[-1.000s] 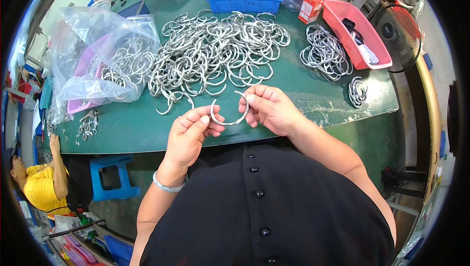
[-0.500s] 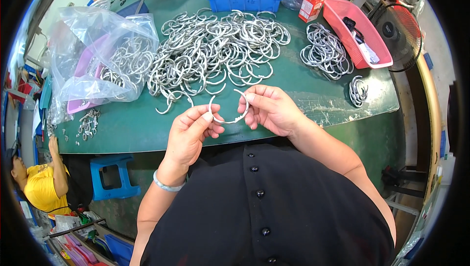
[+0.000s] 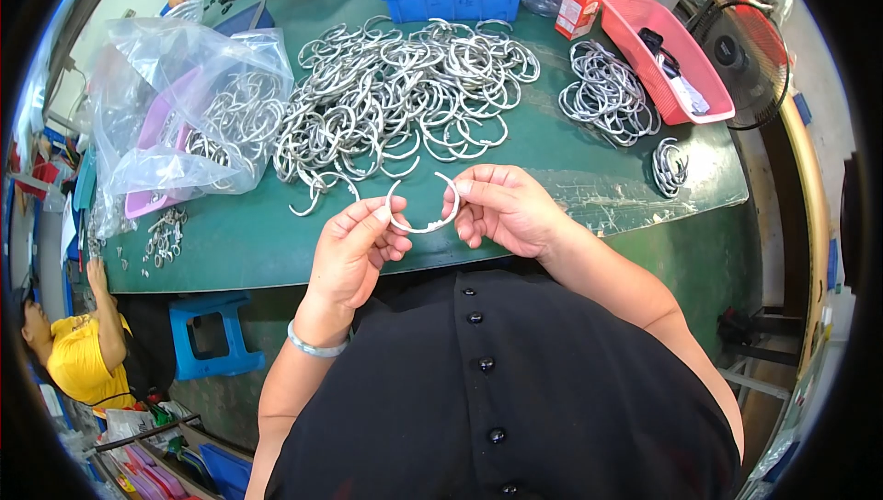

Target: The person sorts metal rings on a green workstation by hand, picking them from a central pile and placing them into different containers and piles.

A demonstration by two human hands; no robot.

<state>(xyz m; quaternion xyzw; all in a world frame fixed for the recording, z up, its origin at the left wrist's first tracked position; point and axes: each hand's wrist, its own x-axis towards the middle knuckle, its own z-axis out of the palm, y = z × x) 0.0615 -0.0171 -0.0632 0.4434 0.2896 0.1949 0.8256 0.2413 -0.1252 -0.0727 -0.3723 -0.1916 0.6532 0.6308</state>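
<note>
Between my two hands is an open silver bangle (image 3: 424, 229), its gap facing away from me. My left hand (image 3: 357, 247) pinches its left side between thumb and fingers. The right side is gripped by my right hand (image 3: 501, 208), thumb on top and fingers curled beneath. Both hands are just over the near edge of the green table (image 3: 276, 247). Beyond them lies a large tangled heap of similar silver bangles (image 3: 395, 95), with a few loose ones at its near side.
Left of the heap, clear plastic bags (image 3: 138, 68) cover a purple tray (image 3: 147, 201). Small rings (image 3: 166, 238) lie nearby. At the back stands a blue bin (image 3: 451, 8). On the right are more bangles (image 3: 607, 95), a pink basket (image 3: 676, 104) and a fan (image 3: 740, 63). A person in yellow (image 3: 87, 357) sits left.
Both hands keep hold of the bangle, which has shifted very slightly left in the picture. The whole table view has moved a little the same way.
</note>
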